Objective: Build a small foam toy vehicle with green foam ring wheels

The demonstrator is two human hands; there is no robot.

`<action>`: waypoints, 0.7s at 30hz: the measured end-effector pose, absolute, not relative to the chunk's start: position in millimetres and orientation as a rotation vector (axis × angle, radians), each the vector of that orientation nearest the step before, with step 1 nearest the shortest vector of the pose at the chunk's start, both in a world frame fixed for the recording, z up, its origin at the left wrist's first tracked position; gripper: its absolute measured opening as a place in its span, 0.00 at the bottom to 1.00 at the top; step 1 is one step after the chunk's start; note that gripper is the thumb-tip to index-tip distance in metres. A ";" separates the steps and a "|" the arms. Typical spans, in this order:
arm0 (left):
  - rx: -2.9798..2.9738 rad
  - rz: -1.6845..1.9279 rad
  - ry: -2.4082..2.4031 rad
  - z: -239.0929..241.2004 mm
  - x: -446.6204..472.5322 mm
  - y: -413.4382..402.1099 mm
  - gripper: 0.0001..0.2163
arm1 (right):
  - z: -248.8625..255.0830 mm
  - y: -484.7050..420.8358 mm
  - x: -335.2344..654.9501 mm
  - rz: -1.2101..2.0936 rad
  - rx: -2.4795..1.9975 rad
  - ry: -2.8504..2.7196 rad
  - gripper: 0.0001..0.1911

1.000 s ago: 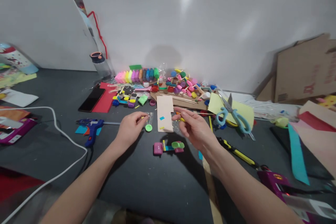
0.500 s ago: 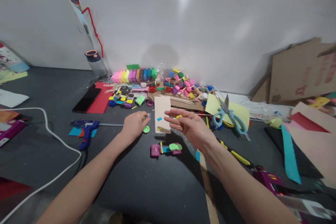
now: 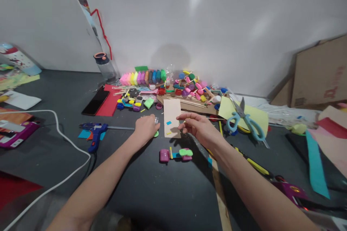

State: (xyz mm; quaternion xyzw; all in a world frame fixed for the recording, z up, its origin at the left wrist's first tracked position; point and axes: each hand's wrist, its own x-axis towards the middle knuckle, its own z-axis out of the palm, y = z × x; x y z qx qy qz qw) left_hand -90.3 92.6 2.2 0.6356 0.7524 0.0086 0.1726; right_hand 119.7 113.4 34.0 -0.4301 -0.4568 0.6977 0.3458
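Observation:
My left hand (image 3: 147, 129) is closed low over the table, with a bit of clear plastic wrapper (image 3: 156, 120) at its fingertips. Just beneath them shows the edge of a light green clay piece (image 3: 156, 134). My right hand (image 3: 199, 129) hovers right of a pale card (image 3: 171, 110), fingers bent and drawn together; the small yellow piece seen there earlier is now hidden by them. On the card lie a blue scrap (image 3: 168, 123) and a yellow bit. Nearer me sits a small model with purple clay blocks (image 3: 164, 155), a yellow stick and a green clay top (image 3: 185, 152).
A blue glue gun (image 3: 97, 133), phone (image 3: 95, 102) and water bottle (image 3: 105, 68) are at left. Colored clay packs (image 3: 143, 77) and clay shapes line the back board. Scissors (image 3: 243, 117), a yellow cutter (image 3: 253, 162) and cardboard (image 3: 322, 72) are at right.
The view has shifted, moving the table things slightly right. My right fingers have curled in, covering the yellow piece. My left hand stays closed near the green clay, now covering more of it.

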 end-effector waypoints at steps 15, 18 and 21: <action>1.563 0.586 1.755 -3.0 -132.3 96.8 0.18 | 24.4 136.7 68.9 1.867 -1.239 -1.776 0.19; 1.498 0.694 1.680 -3.9 -133.6 92.5 0.17 | 15.4 145.0 46.3 1.841 -1.286 -1.818 0.18; 1.451 0.773 1.626 -7.0 -130.8 88.8 0.17 | 8.8 149.0 32.4 1.827 -1.318 -1.839 0.19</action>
